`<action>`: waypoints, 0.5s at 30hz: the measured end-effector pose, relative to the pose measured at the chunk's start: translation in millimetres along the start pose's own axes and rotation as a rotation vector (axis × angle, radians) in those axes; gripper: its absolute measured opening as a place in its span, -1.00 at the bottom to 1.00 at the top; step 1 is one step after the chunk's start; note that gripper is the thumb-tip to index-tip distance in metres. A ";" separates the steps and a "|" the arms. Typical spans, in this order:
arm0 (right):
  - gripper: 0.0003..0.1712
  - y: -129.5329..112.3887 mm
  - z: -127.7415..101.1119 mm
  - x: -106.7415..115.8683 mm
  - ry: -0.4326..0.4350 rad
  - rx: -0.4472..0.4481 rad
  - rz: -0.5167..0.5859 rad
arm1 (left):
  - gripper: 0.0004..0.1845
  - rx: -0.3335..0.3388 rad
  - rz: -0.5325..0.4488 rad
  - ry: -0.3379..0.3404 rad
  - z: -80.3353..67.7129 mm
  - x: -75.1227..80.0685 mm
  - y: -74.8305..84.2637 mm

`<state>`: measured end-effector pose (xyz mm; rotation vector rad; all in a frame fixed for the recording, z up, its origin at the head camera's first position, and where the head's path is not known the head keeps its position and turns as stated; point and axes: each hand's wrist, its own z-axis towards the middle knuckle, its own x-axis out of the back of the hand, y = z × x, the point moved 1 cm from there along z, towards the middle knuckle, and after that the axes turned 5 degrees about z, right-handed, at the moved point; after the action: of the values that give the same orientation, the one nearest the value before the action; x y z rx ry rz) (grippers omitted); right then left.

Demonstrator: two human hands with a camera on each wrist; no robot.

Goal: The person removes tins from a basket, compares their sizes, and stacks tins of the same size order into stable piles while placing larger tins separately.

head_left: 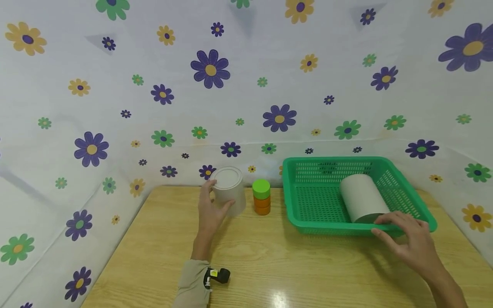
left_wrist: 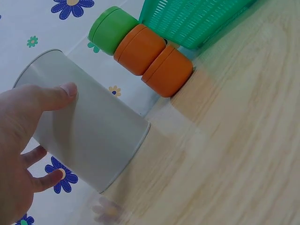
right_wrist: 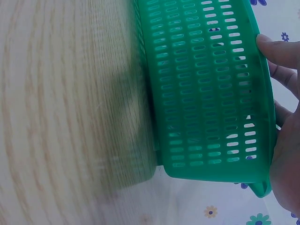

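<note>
The upright grey canister [head_left: 229,188] stands on the wooden table [head_left: 269,256] just left of the stack of small tubs [head_left: 261,196], one green on two orange, which sits between it and the green basket [head_left: 308,201]. The left hand [head_left: 209,211] has thumb and fingers curled round the canister's side, so the step in hand looks like taking hold before a lift; moving it would call for clearing the tubs close beside it. A second grey canister [head_left: 362,197] lies on its side inside the basket. The right hand [head_left: 408,237] rests on the basket's near rim, fingers spread and lightly bent, probably steadying it. The lying canister's near end is hidden behind the rim and fingers.
</note>
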<state>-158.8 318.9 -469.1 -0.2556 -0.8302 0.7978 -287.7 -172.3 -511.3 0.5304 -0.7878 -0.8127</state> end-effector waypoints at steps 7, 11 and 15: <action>-0.56 -0.8 -0.1 -3.0 -0.010 -0.002 -0.002 | -0.03 -0.194 0.052 0.081 5.4 11.2 8.3; -0.57 -0.3 0.8 -2.4 -0.008 -0.002 -0.005 | -0.14 -0.215 0.063 0.084 11.6 17.0 20.6; -0.57 1.5 0.0 -0.7 -0.001 -0.002 -0.012 | -0.39 -0.163 0.058 0.097 14.9 18.2 37.0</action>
<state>-159.9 319.4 -470.3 -0.2519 -0.8332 0.7859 -275.4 -167.0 -469.5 0.3972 -0.6388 -0.7836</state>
